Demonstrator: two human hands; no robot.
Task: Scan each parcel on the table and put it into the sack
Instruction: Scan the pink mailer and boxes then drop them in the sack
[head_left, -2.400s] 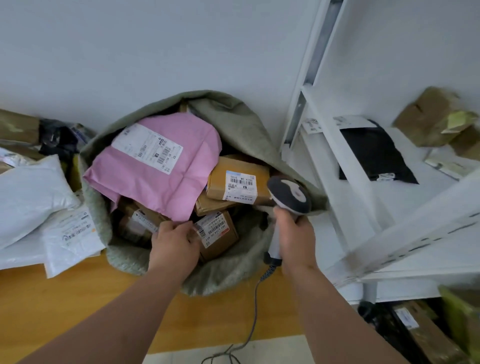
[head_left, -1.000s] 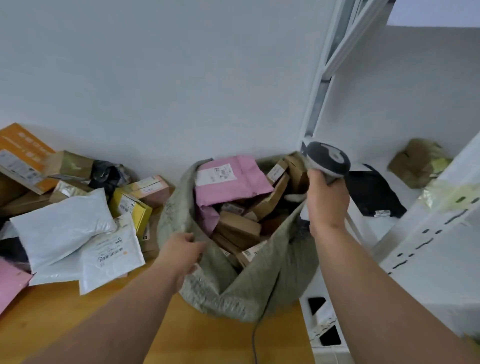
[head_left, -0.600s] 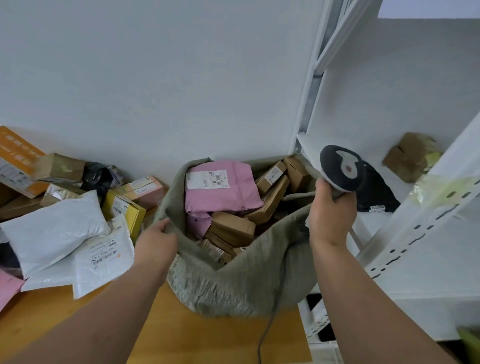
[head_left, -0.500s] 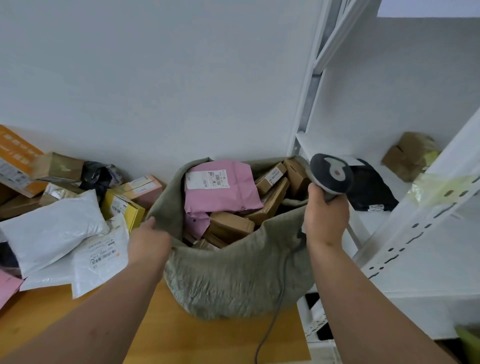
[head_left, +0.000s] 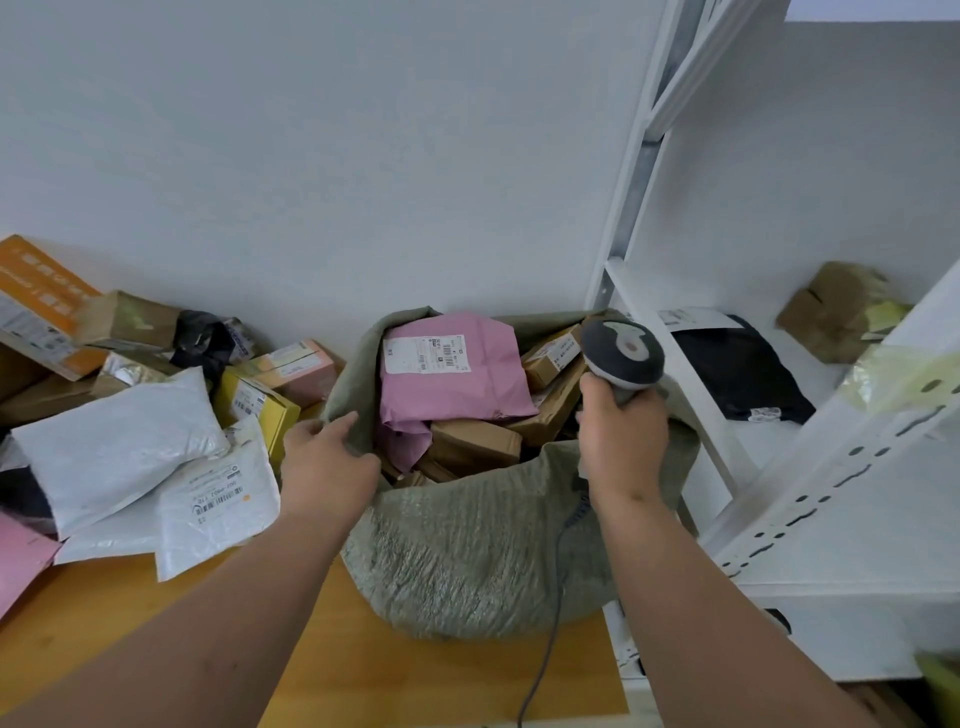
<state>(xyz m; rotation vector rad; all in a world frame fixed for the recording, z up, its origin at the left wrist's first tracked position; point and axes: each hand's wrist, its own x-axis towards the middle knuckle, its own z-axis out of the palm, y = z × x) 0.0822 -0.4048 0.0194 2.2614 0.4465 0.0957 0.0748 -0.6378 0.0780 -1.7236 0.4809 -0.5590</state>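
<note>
A wooden table (head_left: 156, 634) is seen at the near left, with a grey cord (head_left: 545, 639) hung over its near right part. The sack (head_left: 478, 545), grey-green and bulging, is stood on the table's right end, against the white shelf unit (head_left: 831, 519). Its left rim is gripped by the left hand (head_left: 324, 460): fingers are curled over the edge into the mouth, thumb outside. The right hand (head_left: 621, 436) is held over the sack's right rim, fingers wrapped round the handle of the scanner (head_left: 621, 358); the scanner's dark head is raised above the fist, its grey top turned to the camera.

The sack is filled to the brim. A pink mailer (head_left: 452, 379) with a white label is laid on top at the far side, and brown boxes (head_left: 475, 441) are packed beside and under it; one long box (head_left: 550, 353) is leaned toward the far right rim.

On the table left of the sack, unsorted parcels are piled. A white mailer with a barcode (head_left: 218, 499) is nearest, just beside the left hand, overlapped by a bigger white bag (head_left: 114, 441). A pink corner (head_left: 21, 561) is seen at the left edge. Farther back: a yellow box (head_left: 260, 405), a pinkish box (head_left: 296, 369), a black bag (head_left: 208, 338), a brown box (head_left: 132, 319) and an orange box (head_left: 36, 306), close to the wall.

On the shelf to the right, a black bag with a white label (head_left: 737, 369) is laid flat, and a crumpled brown parcel (head_left: 836, 312) sits farther right.
</note>
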